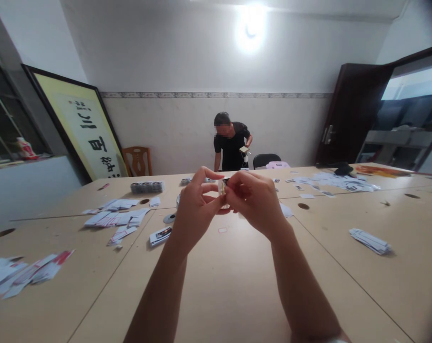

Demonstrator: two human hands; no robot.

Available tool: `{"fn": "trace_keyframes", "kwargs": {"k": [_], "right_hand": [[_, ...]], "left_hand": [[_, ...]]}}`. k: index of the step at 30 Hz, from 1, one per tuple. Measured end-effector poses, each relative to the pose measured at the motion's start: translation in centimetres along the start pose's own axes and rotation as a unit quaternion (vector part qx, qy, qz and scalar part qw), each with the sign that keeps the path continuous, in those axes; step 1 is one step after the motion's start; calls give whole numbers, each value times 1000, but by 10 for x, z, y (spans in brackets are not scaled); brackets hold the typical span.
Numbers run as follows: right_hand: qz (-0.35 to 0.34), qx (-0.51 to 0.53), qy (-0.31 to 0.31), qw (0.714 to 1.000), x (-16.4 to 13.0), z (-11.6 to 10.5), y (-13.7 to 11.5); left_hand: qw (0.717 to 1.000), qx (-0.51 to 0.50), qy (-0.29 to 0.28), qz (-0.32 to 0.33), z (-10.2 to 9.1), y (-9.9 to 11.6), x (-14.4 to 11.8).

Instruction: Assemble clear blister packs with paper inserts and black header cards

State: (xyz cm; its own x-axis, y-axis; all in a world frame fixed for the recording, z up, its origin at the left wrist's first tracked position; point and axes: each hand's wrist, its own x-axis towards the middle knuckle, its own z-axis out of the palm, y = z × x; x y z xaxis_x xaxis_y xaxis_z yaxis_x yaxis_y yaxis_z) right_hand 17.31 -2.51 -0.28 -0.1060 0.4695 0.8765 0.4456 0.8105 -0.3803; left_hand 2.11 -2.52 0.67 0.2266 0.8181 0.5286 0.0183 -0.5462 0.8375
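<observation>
1. You held both hands raised above the desk (237, 286), fingertips meeting, likely to bring the small work close to your eyes.
2. Your left hand (194, 207) and right hand (257, 197) each pinched one small pale item (222, 187) between them; what it was, you could not tell.
3. Left of your left hand lay one small card packet (160, 235) and several loose paper piles (118, 219); right of your right hand sat one stack of slips (370, 240).
4. One other person (231, 143) stood beyond your hands.

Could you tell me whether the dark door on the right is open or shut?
Open: the dark door swings inward, exposing the doorway and the space beyond.
</observation>
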Motion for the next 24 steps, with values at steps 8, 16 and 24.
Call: {"fn": "trace_keyframes", "kwargs": {"k": [8, 16, 24], "right_hand": [[10, -20, -9, 1000, 0, 2, 1], [-36, -48, -44, 997, 4, 2, 8], [-32, -14, -23, 999, 6, 7, 16]], "left_hand": [[998, 47, 47, 17, 6, 1, -4], [1000, 19, 9, -2, -2, -8, 5], [998, -59, -21, -29, -8, -16, 13]]}}
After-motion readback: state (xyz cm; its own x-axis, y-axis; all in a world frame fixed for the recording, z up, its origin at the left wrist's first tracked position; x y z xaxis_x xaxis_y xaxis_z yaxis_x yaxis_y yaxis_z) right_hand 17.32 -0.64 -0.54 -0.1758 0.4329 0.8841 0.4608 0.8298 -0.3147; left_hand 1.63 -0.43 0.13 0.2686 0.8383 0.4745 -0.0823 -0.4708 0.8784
